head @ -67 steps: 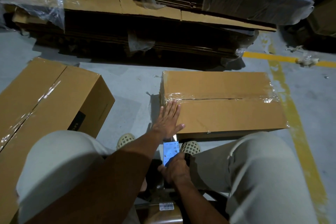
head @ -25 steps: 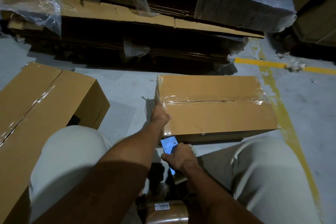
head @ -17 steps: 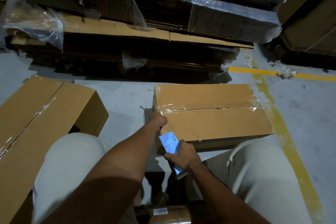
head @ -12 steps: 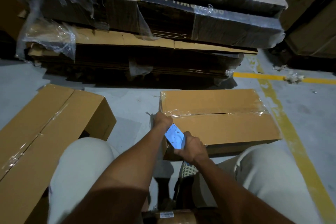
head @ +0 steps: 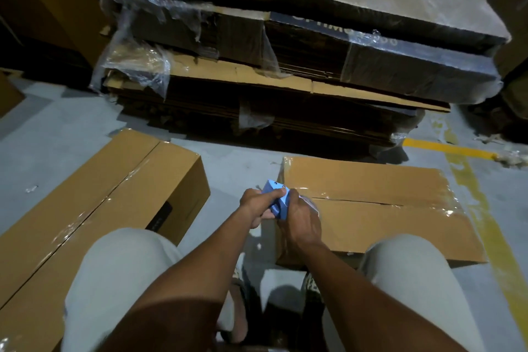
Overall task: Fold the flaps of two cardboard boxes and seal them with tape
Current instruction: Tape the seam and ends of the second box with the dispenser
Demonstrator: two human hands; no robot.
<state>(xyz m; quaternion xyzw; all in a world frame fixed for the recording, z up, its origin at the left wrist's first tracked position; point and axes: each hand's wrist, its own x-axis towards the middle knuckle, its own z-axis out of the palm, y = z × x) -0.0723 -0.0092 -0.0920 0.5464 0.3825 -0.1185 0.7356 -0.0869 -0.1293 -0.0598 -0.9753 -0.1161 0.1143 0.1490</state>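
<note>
Two brown cardboard boxes lie on the grey floor with their flaps folded down and clear tape along the seams. The right box [head: 371, 208] sits straight ahead of my knees; the left box [head: 94, 208] lies at an angle beside my left leg. Both hands meet at the right box's left end, on the taped seam. My right hand [head: 301, 221] grips a blue tape dispenser [head: 275, 200]. My left hand [head: 257, 204] is closed on the dispenser's front end. The tape roll itself is hidden by my hands.
A stack of flattened cartons wrapped in torn plastic film [head: 285, 51] fills the space behind the boxes. A yellow floor line [head: 485, 208] runs along the right box's right side. My knees in pale trousers frame the lower view.
My right hand raised the blue dispenser from near my feet up to the box's left end. My left hand left the box corner and closed on the dispenser. The camera tilted upward.
</note>
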